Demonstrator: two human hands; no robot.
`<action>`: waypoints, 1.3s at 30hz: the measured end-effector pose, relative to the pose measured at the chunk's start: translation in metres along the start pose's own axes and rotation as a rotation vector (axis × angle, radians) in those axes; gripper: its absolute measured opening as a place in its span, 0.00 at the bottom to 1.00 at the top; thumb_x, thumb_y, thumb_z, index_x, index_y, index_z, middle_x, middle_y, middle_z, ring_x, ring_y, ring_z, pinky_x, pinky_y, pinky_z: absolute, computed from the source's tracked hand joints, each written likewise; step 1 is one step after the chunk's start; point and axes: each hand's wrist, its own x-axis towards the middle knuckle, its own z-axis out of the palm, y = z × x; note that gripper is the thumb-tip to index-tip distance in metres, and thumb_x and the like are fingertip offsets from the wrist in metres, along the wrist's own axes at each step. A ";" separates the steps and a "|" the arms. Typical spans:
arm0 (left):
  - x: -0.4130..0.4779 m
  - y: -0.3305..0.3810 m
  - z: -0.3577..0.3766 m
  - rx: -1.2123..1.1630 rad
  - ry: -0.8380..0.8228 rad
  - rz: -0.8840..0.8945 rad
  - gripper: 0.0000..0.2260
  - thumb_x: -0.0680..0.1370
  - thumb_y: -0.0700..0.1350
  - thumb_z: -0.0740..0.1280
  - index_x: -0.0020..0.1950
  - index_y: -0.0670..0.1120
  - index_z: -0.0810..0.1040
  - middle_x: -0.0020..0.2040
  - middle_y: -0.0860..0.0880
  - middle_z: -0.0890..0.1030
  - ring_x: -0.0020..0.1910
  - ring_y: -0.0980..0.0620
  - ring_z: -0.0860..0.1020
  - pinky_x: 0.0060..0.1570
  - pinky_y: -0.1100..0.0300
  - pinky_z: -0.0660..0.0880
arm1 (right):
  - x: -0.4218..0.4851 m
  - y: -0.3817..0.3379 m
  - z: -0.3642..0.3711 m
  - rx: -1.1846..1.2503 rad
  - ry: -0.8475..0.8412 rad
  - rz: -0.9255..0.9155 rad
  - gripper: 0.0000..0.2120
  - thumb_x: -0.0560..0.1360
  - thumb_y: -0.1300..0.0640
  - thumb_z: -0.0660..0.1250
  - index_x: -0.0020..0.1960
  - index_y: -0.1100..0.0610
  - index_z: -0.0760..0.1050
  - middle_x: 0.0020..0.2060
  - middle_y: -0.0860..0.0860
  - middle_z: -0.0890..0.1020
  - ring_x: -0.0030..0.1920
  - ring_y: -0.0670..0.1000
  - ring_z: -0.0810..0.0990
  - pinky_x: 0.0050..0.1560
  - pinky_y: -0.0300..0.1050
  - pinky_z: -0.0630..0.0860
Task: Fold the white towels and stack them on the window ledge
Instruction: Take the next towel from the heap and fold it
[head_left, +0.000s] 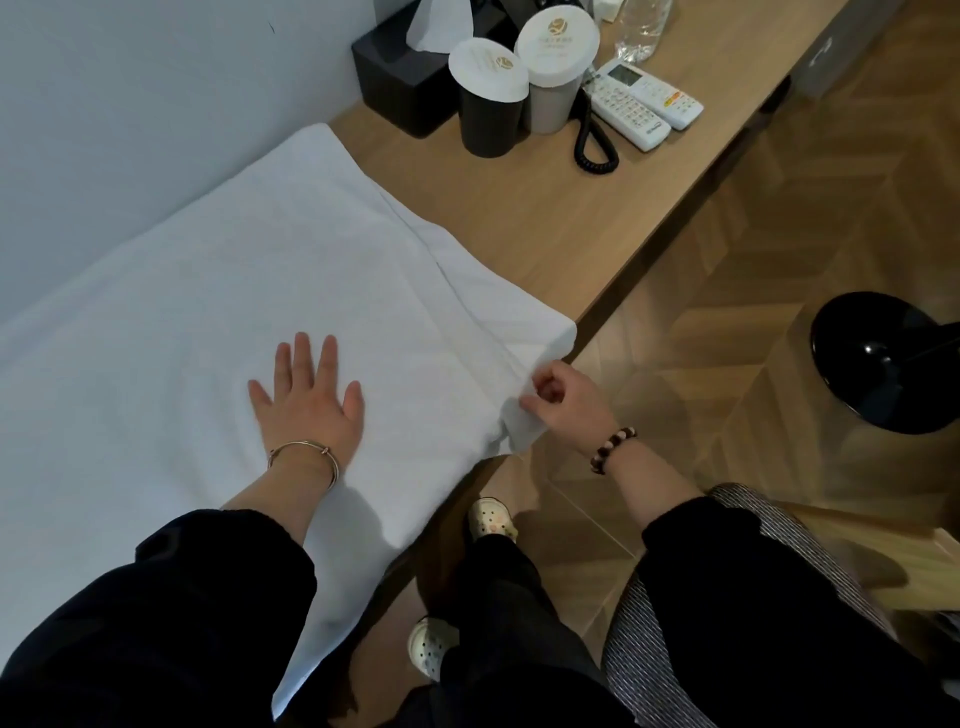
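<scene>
Mid-fold: my left hand (306, 400) presses flat, fingers spread, on the towel (218, 312); right hand (561, 397) pinches its lower-right corner. Next, I judge: carry corner across.

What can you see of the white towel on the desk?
The towel is white and looks like terry cloth, with a stitched band near its right end. It lies spread flat on the wooden desk, its near edge hanging over the front. The left hand presses flat on it; the right hand pinches its near right corner.

White terry towel (218, 291), matt; wood-grain ledge (519, 208).
</scene>
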 end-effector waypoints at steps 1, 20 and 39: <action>0.000 0.000 0.000 -0.002 0.001 0.001 0.27 0.80 0.56 0.45 0.78 0.53 0.42 0.79 0.49 0.43 0.77 0.48 0.42 0.73 0.40 0.46 | 0.002 0.004 -0.008 -0.044 0.016 0.006 0.04 0.75 0.58 0.67 0.46 0.55 0.72 0.40 0.49 0.75 0.40 0.48 0.73 0.42 0.39 0.71; 0.001 -0.002 0.001 -0.020 0.012 0.021 0.28 0.79 0.57 0.45 0.78 0.54 0.41 0.79 0.49 0.42 0.77 0.48 0.41 0.73 0.41 0.46 | 0.047 -0.020 0.003 -0.739 0.309 0.204 0.27 0.82 0.46 0.43 0.78 0.57 0.47 0.77 0.54 0.50 0.77 0.53 0.46 0.75 0.60 0.48; 0.019 -0.032 -0.017 -0.067 0.095 0.202 0.27 0.76 0.55 0.47 0.74 0.49 0.63 0.73 0.44 0.64 0.69 0.42 0.65 0.62 0.47 0.60 | 0.122 -0.098 0.062 -0.988 -0.003 -0.260 0.27 0.82 0.47 0.45 0.78 0.50 0.43 0.77 0.50 0.43 0.77 0.50 0.43 0.74 0.59 0.42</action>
